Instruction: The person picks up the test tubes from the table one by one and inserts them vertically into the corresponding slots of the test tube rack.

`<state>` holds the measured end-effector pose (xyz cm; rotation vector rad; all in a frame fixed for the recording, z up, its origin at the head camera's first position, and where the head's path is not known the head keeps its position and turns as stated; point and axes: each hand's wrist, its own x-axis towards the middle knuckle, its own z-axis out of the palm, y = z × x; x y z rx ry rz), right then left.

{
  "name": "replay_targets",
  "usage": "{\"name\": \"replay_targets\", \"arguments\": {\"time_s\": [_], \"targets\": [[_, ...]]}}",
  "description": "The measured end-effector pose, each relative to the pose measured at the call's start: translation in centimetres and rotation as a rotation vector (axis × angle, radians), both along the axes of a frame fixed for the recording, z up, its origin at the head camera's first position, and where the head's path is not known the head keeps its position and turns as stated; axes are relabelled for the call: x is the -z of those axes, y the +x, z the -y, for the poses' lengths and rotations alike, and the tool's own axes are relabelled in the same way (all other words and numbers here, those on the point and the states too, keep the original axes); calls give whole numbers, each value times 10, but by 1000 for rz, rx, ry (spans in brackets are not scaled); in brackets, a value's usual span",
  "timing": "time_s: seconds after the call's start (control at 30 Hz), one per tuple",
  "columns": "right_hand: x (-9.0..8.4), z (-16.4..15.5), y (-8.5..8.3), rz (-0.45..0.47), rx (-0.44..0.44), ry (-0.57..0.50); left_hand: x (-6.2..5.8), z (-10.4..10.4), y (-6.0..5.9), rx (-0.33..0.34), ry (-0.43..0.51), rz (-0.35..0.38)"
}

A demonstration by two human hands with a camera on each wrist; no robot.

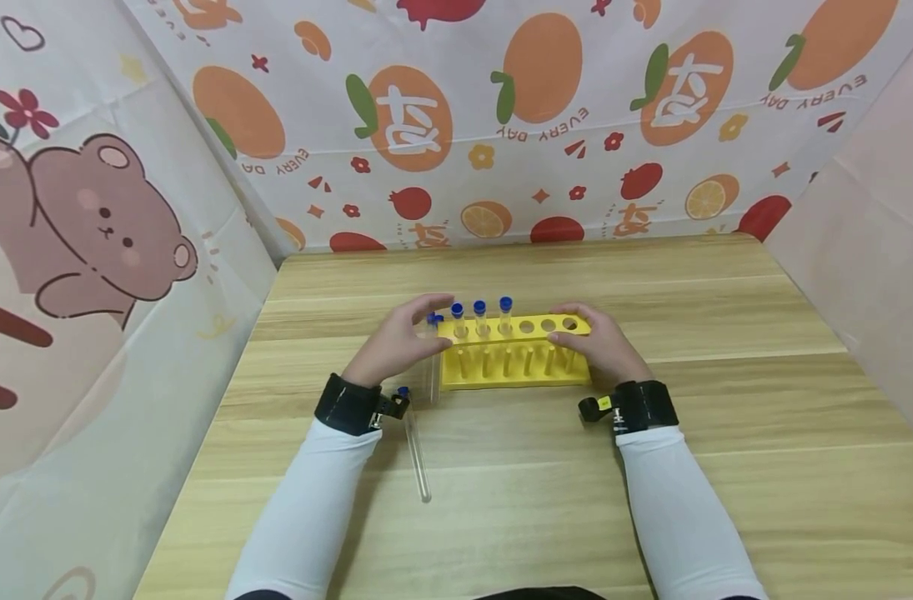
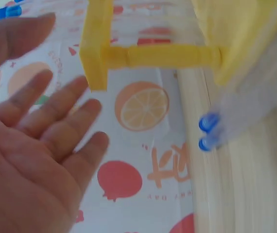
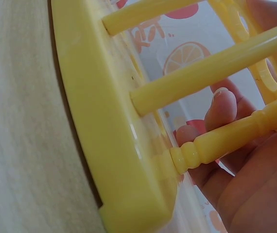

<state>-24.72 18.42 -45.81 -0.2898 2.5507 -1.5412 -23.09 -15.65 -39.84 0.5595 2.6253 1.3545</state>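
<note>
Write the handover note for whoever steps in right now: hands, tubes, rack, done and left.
Left hand: open, fingers straight at the left end of the yellow rack, holding nothing.
Right hand: fingers curled round the rack's right end, steadying it.
Rack stands mid-table.
Done: three blue-capped tubes stand upright in the rack's holes; a fourth blue cap shows by the left fingers, seating unclear.
Left: three holes on the right are empty; one loose tube lies flat on the table near the left wrist.
</note>
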Motion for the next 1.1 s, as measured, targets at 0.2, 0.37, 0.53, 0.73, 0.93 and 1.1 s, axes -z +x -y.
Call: {"name": "replay_targets", "arguments": {"time_s": [0.2, 0.37, 0.53, 0.73, 0.93, 1.1], "targets": [[1, 0, -1, 2, 6, 4, 3, 14, -1, -62, -93, -16], [1, -1, -2, 14, 6, 0, 6, 24, 3, -80, -149, 6], [-1, -1, -2, 18, 5, -6, 11, 33, 9, -100, -201, 21], [-2, 0, -4, 3, 9, 2, 13, 40, 23, -101, -349, 51], [-3, 0, -5, 11, 19, 3, 15, 39, 40, -114, -511, 146], [-3, 0, -4, 8, 20, 3, 20, 33, 54, -122, -618, 199]]}}
